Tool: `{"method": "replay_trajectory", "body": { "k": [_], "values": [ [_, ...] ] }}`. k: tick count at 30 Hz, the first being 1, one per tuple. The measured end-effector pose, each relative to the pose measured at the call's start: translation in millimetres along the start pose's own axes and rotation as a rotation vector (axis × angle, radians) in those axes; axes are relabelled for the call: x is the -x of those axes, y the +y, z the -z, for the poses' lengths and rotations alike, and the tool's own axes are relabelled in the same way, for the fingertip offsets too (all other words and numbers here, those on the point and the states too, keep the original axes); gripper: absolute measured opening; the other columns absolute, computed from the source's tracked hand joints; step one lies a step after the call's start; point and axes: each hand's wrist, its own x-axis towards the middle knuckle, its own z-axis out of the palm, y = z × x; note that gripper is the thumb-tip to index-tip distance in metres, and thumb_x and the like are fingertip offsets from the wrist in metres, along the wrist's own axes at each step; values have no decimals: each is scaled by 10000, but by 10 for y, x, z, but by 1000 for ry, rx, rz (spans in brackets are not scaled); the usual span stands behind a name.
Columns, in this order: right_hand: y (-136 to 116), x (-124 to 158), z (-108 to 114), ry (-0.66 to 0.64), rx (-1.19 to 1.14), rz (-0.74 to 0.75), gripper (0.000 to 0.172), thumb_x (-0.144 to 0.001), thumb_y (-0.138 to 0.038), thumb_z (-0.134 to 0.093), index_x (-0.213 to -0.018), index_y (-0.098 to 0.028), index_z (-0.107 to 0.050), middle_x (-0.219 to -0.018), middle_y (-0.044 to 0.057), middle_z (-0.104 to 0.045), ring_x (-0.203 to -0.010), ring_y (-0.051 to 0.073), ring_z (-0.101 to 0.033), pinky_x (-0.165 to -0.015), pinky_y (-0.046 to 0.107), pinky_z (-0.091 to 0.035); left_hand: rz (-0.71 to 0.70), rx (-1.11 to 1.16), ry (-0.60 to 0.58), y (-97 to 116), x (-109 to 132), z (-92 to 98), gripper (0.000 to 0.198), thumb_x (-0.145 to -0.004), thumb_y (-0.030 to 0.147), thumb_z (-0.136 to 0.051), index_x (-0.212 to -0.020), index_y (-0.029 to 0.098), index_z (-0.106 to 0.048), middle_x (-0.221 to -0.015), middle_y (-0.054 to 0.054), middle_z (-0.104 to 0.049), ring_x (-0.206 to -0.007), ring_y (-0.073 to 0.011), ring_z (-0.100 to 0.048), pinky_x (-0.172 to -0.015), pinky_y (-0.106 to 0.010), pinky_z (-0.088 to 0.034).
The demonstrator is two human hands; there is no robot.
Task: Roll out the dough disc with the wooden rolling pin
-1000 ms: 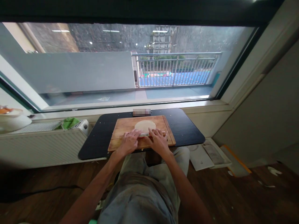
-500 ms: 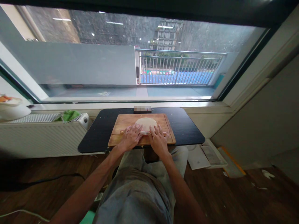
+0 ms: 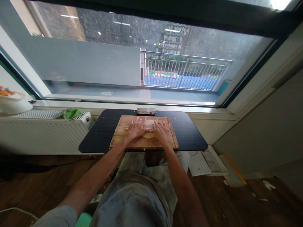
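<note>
Both my hands rest on a rolling pin [image 3: 149, 130] with a red and white marking at its middle. My left hand [image 3: 137, 126] lies over its left part, fingers stretched forward and apart. On the right part lies my right hand [image 3: 162, 129], its fingers likewise stretched out rather than wrapped round. Beneath the pin is a flat, pale sheet of dough [image 3: 150, 123], showing between the hands and on the near side of the pin. My hands hide its sides. The dough lies on a wooden cutting board [image 3: 120, 138].
The board sits on a small black table [image 3: 94, 134] over my knees. A pixelated box [image 3: 145, 111] stands at its far edge, below the window. To the left, a green cloth [image 3: 72, 113] lies on a white radiator [image 3: 44, 135]. Flat panels [image 3: 198, 163] lie on the floor at right.
My hands and the rolling pin have moved forward, away from me, over the dough. Dough now shows on the near side of the pin too. The view has tilted slightly.
</note>
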Motion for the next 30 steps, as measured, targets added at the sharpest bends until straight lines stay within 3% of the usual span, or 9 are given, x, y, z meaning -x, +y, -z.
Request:
{"method": "replay_trajectory", "body": {
  "k": [5, 13, 19, 25, 30],
  "values": [
    [-22, 117, -33, 11, -39, -39, 554, -1166, -344, -340, -1615, -211, -637, -1691, 159, -596, -1621, 331, -473, -1374, 623, -219, 65, 62, 4, 19, 169, -9, 665, -1098, 287, -357, -1757, 261, -448, -1634, -178, -641, -1592, -402, -509, -1271, -692, -401],
    [-55, 503, -62, 62, -117, -58, 584, -1167, -371, -305, -1660, -234, -586, -1724, 135, -564, -1669, 313, -392, -1341, 601, -287, 12, 29, 4, 98, 506, 64, 553, -1139, 336, -329, -1535, 189, -686, -1586, -169, -691, -1552, -353, -559, -1207, -561, -493],
    [-100, 779, -125, 133, -122, -57, 571, -1175, -390, -325, -1648, -212, -593, -1700, 159, -586, -1627, 333, -441, -1351, 650, -218, -11, 33, 73, 141, 771, 0, 543, -1163, 342, -315, -1544, 188, -670, -1661, -154, -631, -1565, -339, -550, -1254, -564, -450],
    [-103, 750, -123, 154, -128, -51, 562, -1172, -408, -345, -1628, -219, -615, -1682, 167, -603, -1604, 352, -459, -1346, 684, -202, -14, 50, 107, 107, 743, -23, 487, -1165, 373, -361, -1485, 243, -704, -1595, -120, -688, -1508, -318, -584, -1272, -554, -418],
    [-74, 656, -68, 49, -66, -52, 595, -1164, -551, -421, -1708, -331, -521, -1808, 148, -429, -1690, 377, -316, -1317, 753, -232, -48, 66, 59, 47, 620, 49, 460, -1175, 400, -357, -1427, 261, -716, -1528, -117, -718, -1416, -308, -620, -1186, -524, -456]
  ]
}}
